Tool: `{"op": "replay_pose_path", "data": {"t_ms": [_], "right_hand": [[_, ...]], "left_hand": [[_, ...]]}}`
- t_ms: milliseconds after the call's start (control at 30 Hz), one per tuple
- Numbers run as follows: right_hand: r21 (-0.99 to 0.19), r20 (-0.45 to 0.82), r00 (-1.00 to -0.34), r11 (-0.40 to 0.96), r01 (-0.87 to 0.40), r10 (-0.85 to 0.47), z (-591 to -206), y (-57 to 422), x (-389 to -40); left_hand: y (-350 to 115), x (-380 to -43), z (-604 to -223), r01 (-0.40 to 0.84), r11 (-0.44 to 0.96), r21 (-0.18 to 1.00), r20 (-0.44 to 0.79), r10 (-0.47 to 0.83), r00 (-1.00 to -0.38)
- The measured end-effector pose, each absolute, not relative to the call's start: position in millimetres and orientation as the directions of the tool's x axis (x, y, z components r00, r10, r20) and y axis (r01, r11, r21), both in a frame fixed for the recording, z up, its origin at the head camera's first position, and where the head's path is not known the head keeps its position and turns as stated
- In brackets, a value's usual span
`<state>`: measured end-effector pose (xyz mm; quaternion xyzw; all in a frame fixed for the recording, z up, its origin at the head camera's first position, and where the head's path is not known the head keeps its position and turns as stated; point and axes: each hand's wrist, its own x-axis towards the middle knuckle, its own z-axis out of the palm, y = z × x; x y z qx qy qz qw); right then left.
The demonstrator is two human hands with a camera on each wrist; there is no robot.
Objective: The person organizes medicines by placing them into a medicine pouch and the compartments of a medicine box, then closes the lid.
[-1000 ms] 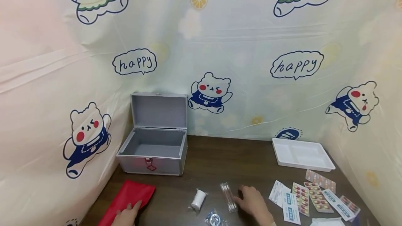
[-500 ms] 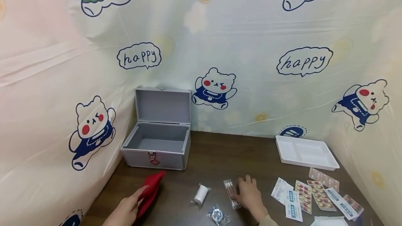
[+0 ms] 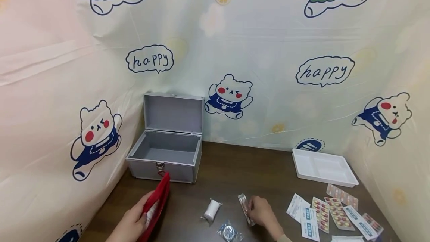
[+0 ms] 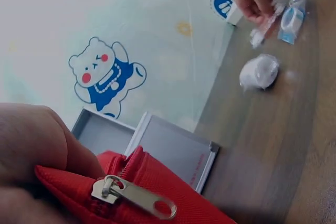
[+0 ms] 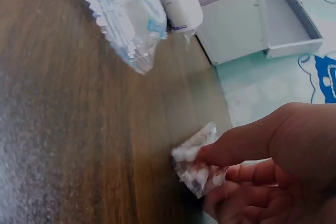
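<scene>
My left hand (image 3: 125,223) grips a red zippered pouch (image 3: 163,191), tilted on edge above the table in front of the metal box. Its metal zipper pull (image 4: 136,198) and a parted stretch of zipper show in the left wrist view. Pinched between my right thumb and fingers is a clear packet of cotton swabs (image 3: 243,201); its white tips show in the right wrist view. The right hand (image 3: 264,212) covers part of the packet. Between the hands lie a wrapped white bandage roll (image 3: 212,210) and a round blue-and-white item in clear wrapping (image 3: 229,231).
A silver metal box (image 3: 164,169) stands at the back left, lid raised. At the back right is a white divided tray (image 3: 324,167). Several blister packs (image 3: 320,214) and blue-and-white printed packets (image 3: 309,222) lie at the right. A patterned sheet (image 3: 268,66) hangs behind the table.
My left hand has lifted the red pouch off the table and turned it on edge. My right hand, beside the swab packet earlier, now pinches it.
</scene>
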<state>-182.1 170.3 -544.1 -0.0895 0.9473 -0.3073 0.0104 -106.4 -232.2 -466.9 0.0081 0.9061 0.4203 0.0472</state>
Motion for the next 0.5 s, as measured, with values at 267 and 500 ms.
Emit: {"op": "replay_pose_path", "data": {"t_ms": [267,500], "right_hand": [[-0.751,0.153,-0.975,0.623,-0.219,-0.159,-525.6,148.7,-175.7],[-0.935,0.103,-0.949,0.296,-0.195,-0.299,-498.4,97.1,-167.0]], "left_hand": [[-227.2,-105.0,-464.8,-0.096,0.604,0.791,-0.136,0.021,-0.990],[-218.0,-105.0,-463.1,-0.092,0.564,0.820,-0.127,0.022,-0.992]]}}
